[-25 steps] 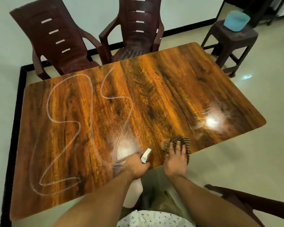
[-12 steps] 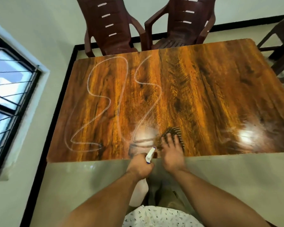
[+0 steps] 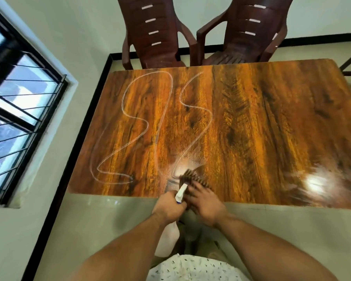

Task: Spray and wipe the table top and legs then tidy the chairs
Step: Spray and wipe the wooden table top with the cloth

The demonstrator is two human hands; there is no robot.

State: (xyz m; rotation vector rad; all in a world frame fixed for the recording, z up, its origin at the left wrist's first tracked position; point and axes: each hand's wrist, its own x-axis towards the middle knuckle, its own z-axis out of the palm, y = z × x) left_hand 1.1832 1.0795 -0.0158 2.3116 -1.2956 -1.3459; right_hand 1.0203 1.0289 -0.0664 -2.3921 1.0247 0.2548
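In the head view, low centre, the left hand [image 3: 167, 205] has its grip clenched round the bottle [image 3: 180, 192] at the surface's [image 3: 251, 128] near edge, while the right hand [image 3: 206, 203], grip released, presses the cloth [image 3: 193, 177], which should sweep firmly through the squiggles [image 3: 144, 126] and has slid left toward them since earlier.

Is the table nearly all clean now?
Not yet. Done: white spray lines loop over the table's left half. In hand: the right hand presses a cloth at the near edge, while the left hand grips the bottle. Left: wiping up those lines, the legs (out of sight), and tidying the chairs.
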